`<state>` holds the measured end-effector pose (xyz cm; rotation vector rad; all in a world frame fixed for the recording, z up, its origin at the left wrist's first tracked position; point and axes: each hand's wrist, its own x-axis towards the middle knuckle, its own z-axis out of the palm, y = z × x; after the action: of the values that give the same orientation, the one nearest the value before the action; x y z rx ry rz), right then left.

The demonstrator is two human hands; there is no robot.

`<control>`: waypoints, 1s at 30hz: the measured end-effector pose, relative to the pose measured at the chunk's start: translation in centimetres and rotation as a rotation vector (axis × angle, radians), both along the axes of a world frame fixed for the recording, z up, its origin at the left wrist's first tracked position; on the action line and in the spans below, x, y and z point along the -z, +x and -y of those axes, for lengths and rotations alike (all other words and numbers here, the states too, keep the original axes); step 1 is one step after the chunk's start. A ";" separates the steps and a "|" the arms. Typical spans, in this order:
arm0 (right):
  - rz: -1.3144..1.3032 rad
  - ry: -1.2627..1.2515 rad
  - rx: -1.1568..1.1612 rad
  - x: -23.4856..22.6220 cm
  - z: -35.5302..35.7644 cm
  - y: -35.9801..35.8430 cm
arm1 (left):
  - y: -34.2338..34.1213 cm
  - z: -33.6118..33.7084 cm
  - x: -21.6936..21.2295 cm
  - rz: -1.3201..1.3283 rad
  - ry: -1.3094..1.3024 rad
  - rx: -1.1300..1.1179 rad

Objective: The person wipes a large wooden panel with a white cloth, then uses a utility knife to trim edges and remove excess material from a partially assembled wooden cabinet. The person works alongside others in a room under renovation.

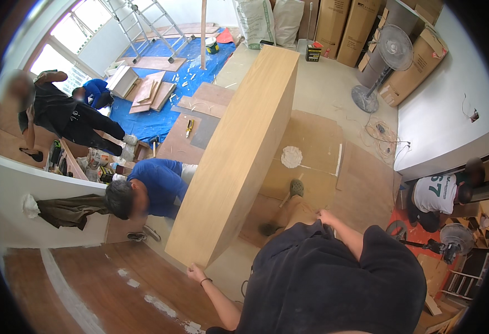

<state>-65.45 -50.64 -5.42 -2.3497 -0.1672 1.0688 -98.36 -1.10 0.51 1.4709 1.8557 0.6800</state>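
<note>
Clearly the long wooden cabinet panel, running from the lower centre of the frame up to the top centre, is heavy, so it seems wise to keep it steady and move slowly, because a co-worker in a blue shirt crouches just beside its left face. The left hand touches the panel's near bottom corner, fingers curled under the edge. The right hand, centre right, is near the knee; I cannot tell how open it is.
</note>
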 end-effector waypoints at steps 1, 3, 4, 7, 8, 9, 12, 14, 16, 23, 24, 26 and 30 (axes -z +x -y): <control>-0.015 -0.007 0.006 -0.5 0.2 0.0 | 0.3 0.2 0.0 0.014 -0.011 0.000; -0.076 0.007 0.001 -2.4 -1.2 0.1 | -0.9 -0.9 0.2 -0.002 0.006 0.014; -0.109 0.025 -0.007 -2.8 -2.4 -0.1 | -2.2 -2.2 0.3 -0.030 0.032 0.029; -0.137 0.009 0.090 -2.2 -1.3 -0.2 | -1.2 -1.5 0.9 -0.012 0.050 0.017; -0.128 0.002 0.089 -1.9 -0.7 -0.3 | -0.7 -0.8 1.0 0.004 0.052 -0.001; -0.120 0.004 0.085 -1.3 -0.4 -0.3 | -0.5 -0.7 0.8 -0.006 0.026 0.001; -0.114 0.016 0.077 0.4 0.1 -0.5 | -0.6 -0.9 0.4 -0.047 -0.047 0.019; -0.099 0.011 0.071 1.2 0.3 -0.6 | -0.7 -1.0 0.0 -0.085 -0.100 0.049; -0.065 -0.012 0.062 1.8 0.9 -0.6 | -0.2 -0.5 0.2 -0.060 -0.098 0.030; -0.041 0.015 0.013 1.9 -1.1 -0.6 | -1.7 -2.8 0.7 -0.044 0.046 -0.080; -0.040 -0.005 0.014 1.9 -0.1 -0.6 | -0.7 -2.4 0.3 0.022 -0.036 -0.083; -0.069 -0.028 0.020 2.0 1.6 -0.6 | 0.7 -2.3 -0.8 0.141 -0.196 -0.098; -0.058 0.028 0.032 1.5 0.1 -0.1 | -0.9 -6.9 -0.9 0.295 -0.212 -0.102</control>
<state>-65.51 -50.70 -6.88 -2.2865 -0.1213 1.1104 -99.26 5.84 1.45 1.0838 1.7221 0.6848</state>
